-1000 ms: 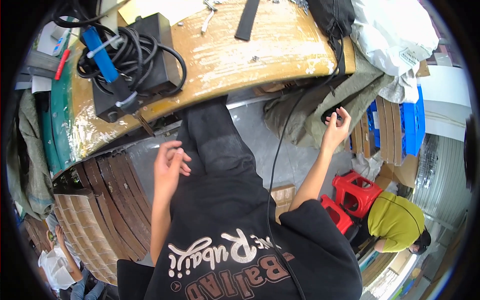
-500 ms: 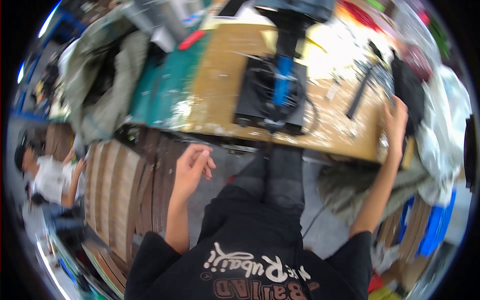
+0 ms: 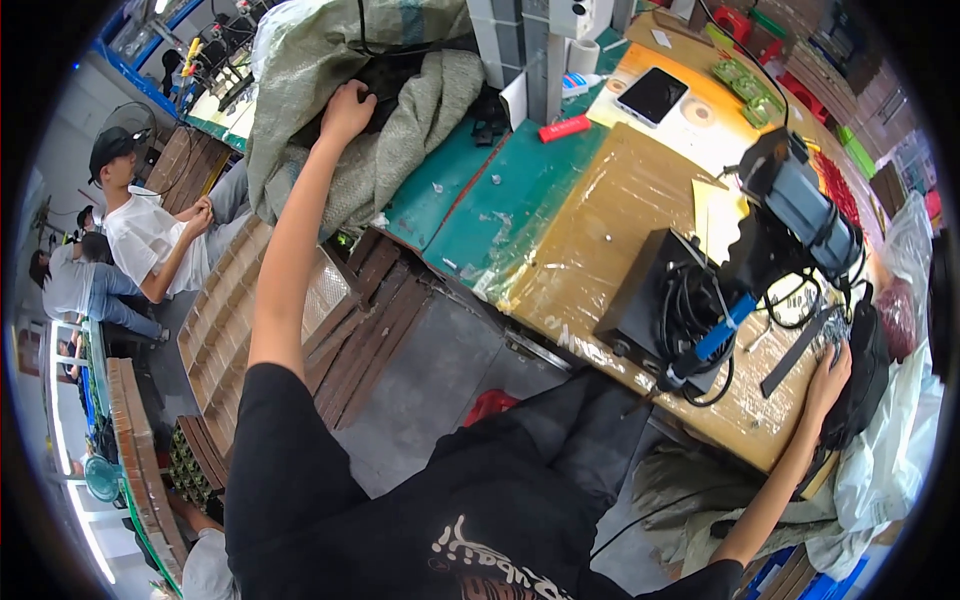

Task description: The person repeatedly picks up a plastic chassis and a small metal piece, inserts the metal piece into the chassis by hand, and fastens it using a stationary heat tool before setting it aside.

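At 11 o'clock, your left hand (image 3: 348,110) reaches into the sack (image 3: 440,95); at 3, your right hand (image 3: 828,380) is by the bag (image 3: 864,375). I can't tell either grip's state.

This is a workshop, probably one for assembly or packing. The workbench (image 3: 525,195) shows it, with its scuffed green and brown top and a black box (image 3: 632,312) wound about with cable. A big woven sack (image 3: 440,100) slumps at the bench's left end. Left of the bench are a brown compartmented tray (image 3: 235,345) and a seated person (image 3: 150,240); beyond them, another table (image 3: 215,122) seems to hold small equipment.
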{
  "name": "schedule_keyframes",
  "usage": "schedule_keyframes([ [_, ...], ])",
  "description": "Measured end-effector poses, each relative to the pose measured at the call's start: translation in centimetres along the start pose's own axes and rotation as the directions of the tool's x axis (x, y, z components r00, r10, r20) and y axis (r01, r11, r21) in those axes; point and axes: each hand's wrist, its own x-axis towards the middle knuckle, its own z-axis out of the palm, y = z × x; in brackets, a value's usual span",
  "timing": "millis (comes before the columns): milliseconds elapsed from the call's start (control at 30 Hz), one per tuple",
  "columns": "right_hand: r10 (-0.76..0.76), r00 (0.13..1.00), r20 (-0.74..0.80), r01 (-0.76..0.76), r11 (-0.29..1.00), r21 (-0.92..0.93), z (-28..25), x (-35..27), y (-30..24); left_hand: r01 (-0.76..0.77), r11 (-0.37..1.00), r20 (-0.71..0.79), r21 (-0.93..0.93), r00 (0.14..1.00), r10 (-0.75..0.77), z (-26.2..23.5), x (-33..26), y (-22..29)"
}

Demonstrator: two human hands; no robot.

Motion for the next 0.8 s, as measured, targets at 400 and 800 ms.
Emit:
schedule_keyframes([
  [400,0.080,0.997,-0.004,-0.080,0.996,-0.049,-0.5,-0.4,0.9,-0.167,0.983,0.005,-0.082,0.986,0.167,5.1,10.4,-4.9],
  [800,0.022,0.999,-0.035,-0.022,1.000,-0.008,-0.8,-0.7,0.0,-0.538,0.839,-0.041,-0.078,0.843,0.536,10.7,14.2,-0.1],
])
